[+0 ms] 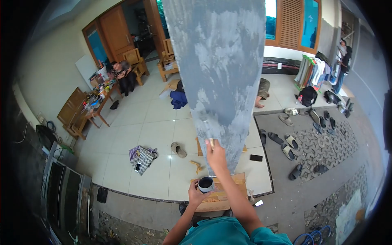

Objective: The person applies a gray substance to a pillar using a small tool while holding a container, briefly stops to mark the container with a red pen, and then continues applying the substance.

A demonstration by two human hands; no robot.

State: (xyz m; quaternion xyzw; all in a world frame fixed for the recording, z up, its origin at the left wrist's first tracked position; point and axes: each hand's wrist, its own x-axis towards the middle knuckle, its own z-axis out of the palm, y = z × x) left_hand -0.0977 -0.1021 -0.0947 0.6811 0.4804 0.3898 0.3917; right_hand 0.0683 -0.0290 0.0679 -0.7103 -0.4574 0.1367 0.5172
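Note:
A tall pillar [222,65] with patchy grey paint rises straight in front of me. My right hand [216,156] is closed round the light wooden handle of a paintbrush [211,143], raised against the lower part of the pillar. The brush's bristles are hard to make out against the grey. Lower down, my left hand [197,192] grips a small cup [206,185] from its left side. Dark paint shows inside the cup. Beneath the cup, a flattened piece of cardboard [239,183] lies at the foot of the pillar.
A black phone [256,158] lies right of the pillar's base, and a sandal [178,150] to the left. Checked cloth [143,157] with a phone rests on the tiles. Several shoes [288,153] stand beyond the floor edge. One person [123,75] sits by a cluttered table [98,98].

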